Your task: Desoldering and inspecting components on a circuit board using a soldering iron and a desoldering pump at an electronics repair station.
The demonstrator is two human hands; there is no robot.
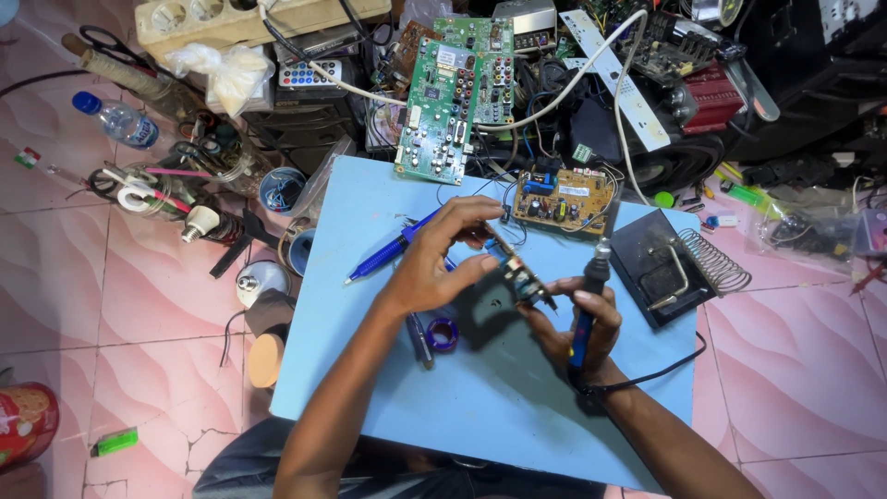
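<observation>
Far out to the left of the left hand (439, 263), a clear plastic bottle (118, 120) lies on the pink tiled floor. Just left of that hand, a blue pen-shaped tool (393, 248) rests on the light blue bench (480, 397). The left hand pinches a small circuit board (519, 271) by its upper edge, holding it tilted above the bench. The right hand (582, 333) supports the board's lower end while gripping a blue-handled soldering iron (588, 300). Right of it sits a black iron stand (663, 268) with a coil.
</observation>
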